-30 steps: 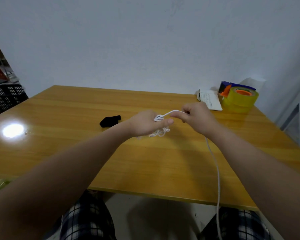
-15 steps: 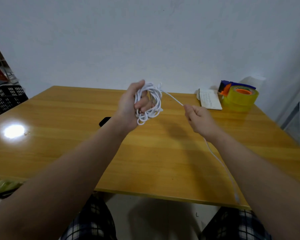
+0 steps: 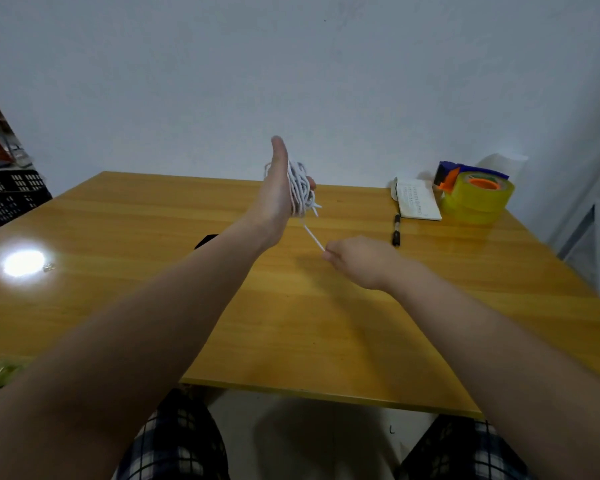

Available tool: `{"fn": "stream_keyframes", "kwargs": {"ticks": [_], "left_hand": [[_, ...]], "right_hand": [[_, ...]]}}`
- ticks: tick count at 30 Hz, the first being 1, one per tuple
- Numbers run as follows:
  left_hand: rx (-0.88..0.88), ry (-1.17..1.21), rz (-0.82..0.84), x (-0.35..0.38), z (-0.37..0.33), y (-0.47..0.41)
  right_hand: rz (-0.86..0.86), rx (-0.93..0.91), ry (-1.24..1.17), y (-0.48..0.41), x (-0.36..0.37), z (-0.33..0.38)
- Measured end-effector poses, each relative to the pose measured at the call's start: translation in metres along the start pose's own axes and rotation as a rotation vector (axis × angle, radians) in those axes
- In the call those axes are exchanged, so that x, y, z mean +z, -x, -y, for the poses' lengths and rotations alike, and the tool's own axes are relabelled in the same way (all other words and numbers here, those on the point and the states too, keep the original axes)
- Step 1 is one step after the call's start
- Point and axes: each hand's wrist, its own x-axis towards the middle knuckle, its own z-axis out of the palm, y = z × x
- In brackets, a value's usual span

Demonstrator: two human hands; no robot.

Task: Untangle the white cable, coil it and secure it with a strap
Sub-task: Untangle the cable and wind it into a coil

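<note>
The left hand [image 3: 274, 192] is raised above the bench [image 3: 291, 327], seen edge-on with its fingers straight and pointing up. The white cable [image 3: 300, 190] is wound in several loose loops around this hand, and a thumb tip shows at the far side of the loops, curled over them. From the bottom of the bundle a single taut strand slants down and to the right to the right hand [image 3: 357, 261], which hovers lower, just above the bench top, and pinches the strand between thumb and curled fingers. A short free end of cable sticks out from the loops near the wrist. A black strap [image 3: 205, 241] lies on the bench, mostly hidden behind the left forearm. At the far right corner stand stacked yellow tape rolls [image 3: 478, 199] with a blue and orange dispenser [image 3: 452, 173] behind them; a small white booklet [image 3: 418, 200] lies just beside them, and a dark pen-like thing [image 3: 396, 232] lies near the booklet. A black crate [image 3: 11, 199] stands off the bench at the left.
</note>
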Motion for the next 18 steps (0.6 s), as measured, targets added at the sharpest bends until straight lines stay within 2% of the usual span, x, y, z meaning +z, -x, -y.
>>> {"fn": "stream_keyframes", "kwargs": {"ticks": [2, 6, 8, 9, 12, 14, 16, 18], "left_hand": [[0.012, -0.197, -0.072, 0.001, 0.003, 0.002], [0.242, -0.713, -0.084, -0.023, 0.024, 0.000], [0.204, -0.999, -0.040, -0.043, 0.036, -0.002], [0.169, -1.067, -0.011, -0.050, 0.042, -0.001], [0.111, -1.016, 0.099, -0.057, 0.044, 0.012], [0.174, -1.002, 0.211, -0.053, 0.039, 0.020], [0.187, -0.986, 0.323, -0.049, 0.035, 0.026], [0.128, -0.923, 0.401, -0.046, 0.034, 0.031]], "right_hand": [[-0.021, -0.056, 0.095, 0.004, -0.002, 0.003], [-0.161, -0.159, 0.201, 0.008, -0.001, 0.006], [-0.260, -0.204, 0.189, 0.008, -0.004, 0.004], [-0.298, -0.223, 0.170, 0.009, -0.007, 0.003], [-0.357, -0.236, 0.105, 0.010, -0.016, 0.000], [-0.416, -0.233, 0.052, 0.009, -0.020, -0.001], [-0.463, -0.209, -0.056, 0.008, -0.023, -0.002], [-0.491, -0.169, -0.198, 0.007, -0.025, -0.004]]}}
